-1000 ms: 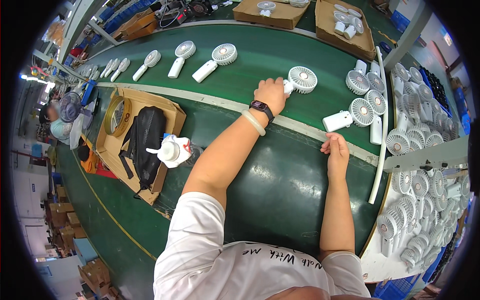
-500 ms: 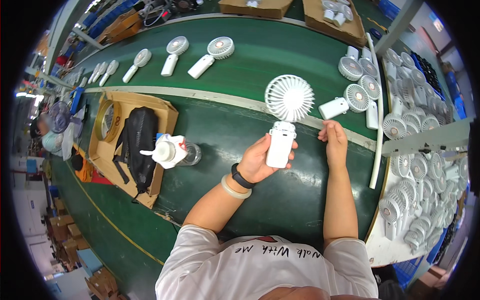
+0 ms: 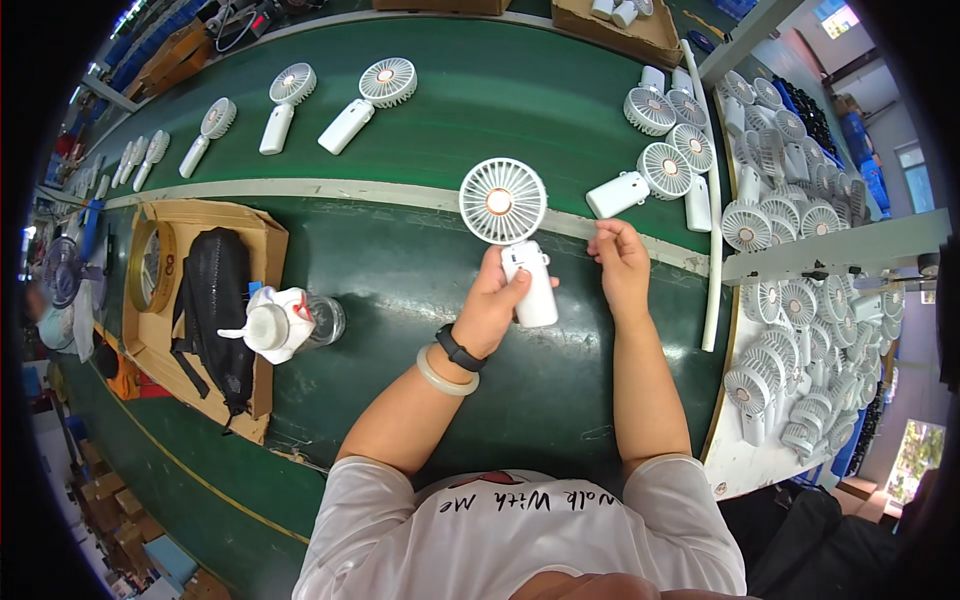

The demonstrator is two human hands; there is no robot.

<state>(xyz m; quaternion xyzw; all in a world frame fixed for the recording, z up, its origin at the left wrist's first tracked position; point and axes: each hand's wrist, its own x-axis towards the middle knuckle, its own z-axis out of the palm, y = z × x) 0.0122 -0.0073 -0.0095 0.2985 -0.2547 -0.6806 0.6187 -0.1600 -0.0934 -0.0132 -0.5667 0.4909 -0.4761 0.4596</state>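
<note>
A white handheld fan (image 3: pixel 537 287) is gripped by its handle in my left hand (image 3: pixel 490 305), thumb across the handle's front. Its round grille faces up, with a copper-coloured centre, and stands nearly upright above the hand. My right hand (image 3: pixel 622 262) is beside it on the right, apart from the held fan. Its fingers are curled in loosely and nothing shows in them. Just beyond those fingertips another white fan (image 3: pixel 664 171) lies on the green conveyor belt (image 3: pixel 500 100), in a group of several like it.
Fans lie spaced along the belt's left stretch. On my left, a cardboard tray (image 3: pixel 262 395) holds a black pouch (image 3: pixel 222 310) and a tape roll (image 3: pixel 150 268); a clear bottle (image 3: pixel 325 322) stands beside it. A white pipe (image 3: pixel 714 240) borders a table (image 3: pixel 728 460) piled with fans.
The held fan has turned from its back to its front, and my thumb now lies on the handle. The whole view has shifted, so things appear further left. My right hand stays curled.
</note>
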